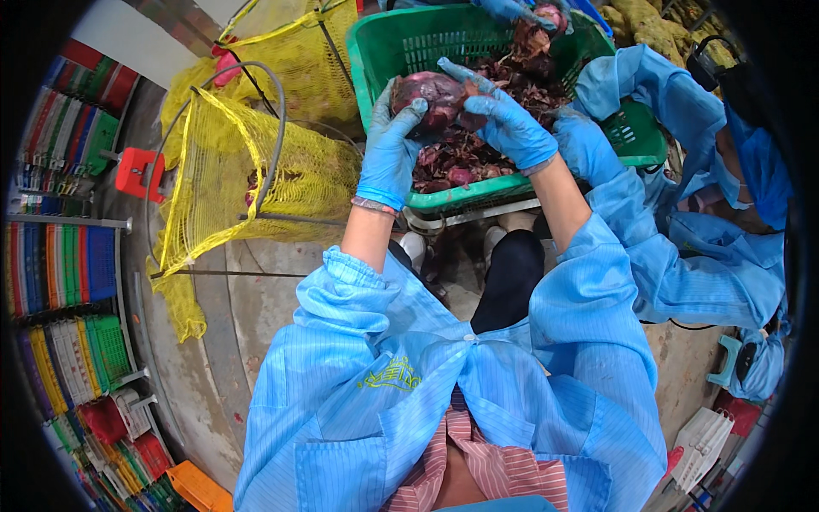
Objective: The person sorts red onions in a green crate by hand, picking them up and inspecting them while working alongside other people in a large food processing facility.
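Note:
Both my hands wear blue gloves above a green plastic basket (pixel 473 198). My left hand (pixel 391 150) grips a large red onion (pixel 427 96) from its left side, thumb across the front. On the onion's right side, my right hand (pixel 512 125) has its thumb against a flap of brownish skin (pixel 472 105), the index finger stretched over the top. Some of the contact is hidden behind the fingers. Below the onion, the basket holds a heap of dry purple onion skins (pixel 457 157).
Yellow mesh bags (pixel 307 173) hang on wire frames at my left. A co-worker's gloved hand (pixel 585 144) reaches the basket's right side; another person's gloved hand (pixel 512 13) holds an onion (pixel 551 16) at the far rim. Stacked coloured crates (pixel 64 262) line the left.

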{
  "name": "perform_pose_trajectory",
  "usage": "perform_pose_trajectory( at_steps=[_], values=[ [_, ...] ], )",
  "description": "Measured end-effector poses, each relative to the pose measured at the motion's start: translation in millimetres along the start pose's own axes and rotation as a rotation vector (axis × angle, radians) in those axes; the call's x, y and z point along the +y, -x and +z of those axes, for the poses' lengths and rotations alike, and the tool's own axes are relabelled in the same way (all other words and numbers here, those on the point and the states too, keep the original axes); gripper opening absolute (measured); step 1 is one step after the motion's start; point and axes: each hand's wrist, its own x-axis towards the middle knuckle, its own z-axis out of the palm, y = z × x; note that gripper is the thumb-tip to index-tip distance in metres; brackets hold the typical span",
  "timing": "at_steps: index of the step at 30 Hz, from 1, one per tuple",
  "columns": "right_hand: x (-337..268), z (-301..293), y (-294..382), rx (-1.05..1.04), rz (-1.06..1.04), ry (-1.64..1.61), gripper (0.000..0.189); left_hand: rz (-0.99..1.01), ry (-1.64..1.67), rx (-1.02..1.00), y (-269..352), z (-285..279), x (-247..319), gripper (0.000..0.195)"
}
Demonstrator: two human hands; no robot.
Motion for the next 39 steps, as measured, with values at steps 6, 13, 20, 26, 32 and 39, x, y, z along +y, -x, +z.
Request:
perform_pose_trajectory(
  at_steps=[6,13,20,26,32,39],
  values=[
    [8,-3,2,0.305,0.117,0.074,0.044,0.064,0.039,0.011,0,-5,1,0.062],
    [15,0,2,0.427,0.02,0.374,0.04,0.097,-0.116,0.082,2,5,0,0.069],
    [15,-5,6,0.353,0.059,0.45,0.025,0.272,-0.395,0.069,-1,-2,-10,0.078],
    [15,-10,9,0.366,0.04,0.455,0.02,0.391,-0.64,0.041,-5,-1,-13,0.075],
    [18,3,-1,0.344,0.147,0.374,0.024,0.373,-0.582,0.07,-3,-3,-11,0.073],
    [18,-12,7,0.381,0.177,0.139,0.015,0.373,-0.713,0.0,0,8,-12,0.075]
  ],
)
